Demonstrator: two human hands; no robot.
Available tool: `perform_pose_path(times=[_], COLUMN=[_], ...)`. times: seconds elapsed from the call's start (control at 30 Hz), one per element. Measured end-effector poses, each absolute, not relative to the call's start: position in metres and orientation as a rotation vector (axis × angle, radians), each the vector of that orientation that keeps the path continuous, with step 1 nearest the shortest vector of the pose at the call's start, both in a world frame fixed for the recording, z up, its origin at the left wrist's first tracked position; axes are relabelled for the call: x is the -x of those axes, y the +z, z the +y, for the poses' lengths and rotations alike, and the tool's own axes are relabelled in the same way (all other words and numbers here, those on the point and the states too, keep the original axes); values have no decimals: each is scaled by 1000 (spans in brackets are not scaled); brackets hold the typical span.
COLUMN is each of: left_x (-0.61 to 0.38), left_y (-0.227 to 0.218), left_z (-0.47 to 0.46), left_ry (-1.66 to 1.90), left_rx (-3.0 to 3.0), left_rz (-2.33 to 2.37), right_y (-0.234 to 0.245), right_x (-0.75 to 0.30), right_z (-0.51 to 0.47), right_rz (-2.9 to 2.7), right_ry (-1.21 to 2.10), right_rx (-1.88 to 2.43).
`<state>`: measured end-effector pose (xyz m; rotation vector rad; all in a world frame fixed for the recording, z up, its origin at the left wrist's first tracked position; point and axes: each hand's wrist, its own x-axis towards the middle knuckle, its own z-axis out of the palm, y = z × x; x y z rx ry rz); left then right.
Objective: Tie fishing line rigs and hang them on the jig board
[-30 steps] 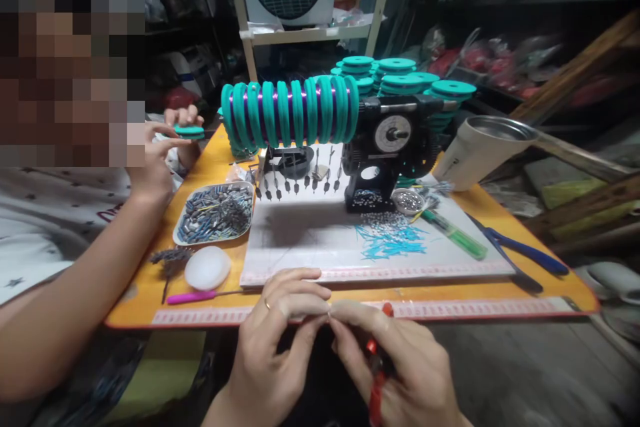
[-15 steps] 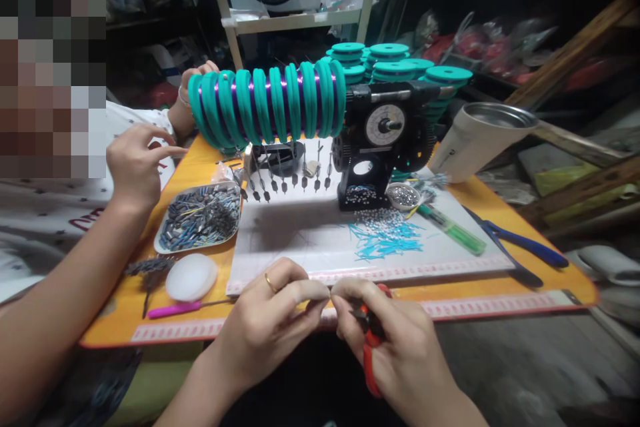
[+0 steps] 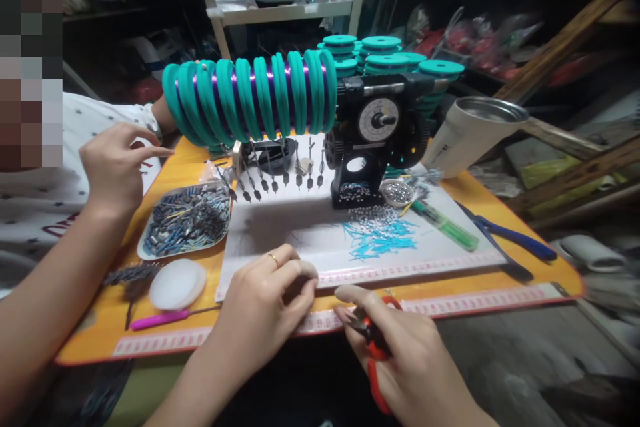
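Note:
My left hand (image 3: 273,300) is by the front edge of the white board (image 3: 300,233), its thumb and fingertips pinched together. Whatever lies in that pinch is too small to make out. Tucked in the palm of my right hand (image 3: 407,340) is a pair of red-handled scissors (image 3: 377,383), dark blades pointing left. The right thumb and forefinger are slightly apart. Beyond my hands, thin blue strips (image 3: 383,243) and small silvery beads (image 3: 375,217) are scattered on the board. Over it a row of teal spools (image 3: 250,97) with purple thread is mounted on a black geared machine (image 3: 357,170); small dark weights (image 3: 275,185) hang below.
A co-worker's hand (image 3: 113,163) is at the left. Near it are a tray (image 3: 143,250) of small parts, a white round container (image 3: 177,283) and a magenta-handled tool (image 3: 160,319). Blue-handled pliers (image 3: 520,239), a green tube (image 3: 445,223) and a tumbler (image 3: 465,137) stand or lie right.
My hands have moved apart; their fingertips met before. The left has shifted slightly left, and the scissors stay in the right. The whole view has shifted a little.

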<state>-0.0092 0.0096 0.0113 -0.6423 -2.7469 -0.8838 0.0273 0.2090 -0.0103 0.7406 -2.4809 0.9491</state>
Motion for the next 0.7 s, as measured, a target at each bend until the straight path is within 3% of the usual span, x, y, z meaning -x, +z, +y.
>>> perform_pose_path(times=[0.43, 0.7], left_x=[10, 9], left_y=[14, 12], left_z=[8, 7], left_ry=[-1006, -1006], left_rx=[573, 555], left_rz=[-2827, -2855], right_y=[-11, -5], right_x=[-27, -23], right_z=[206, 197], right_rz=[-2568, -2561], right_ry=[714, 372], right_rx=[-782, -767])
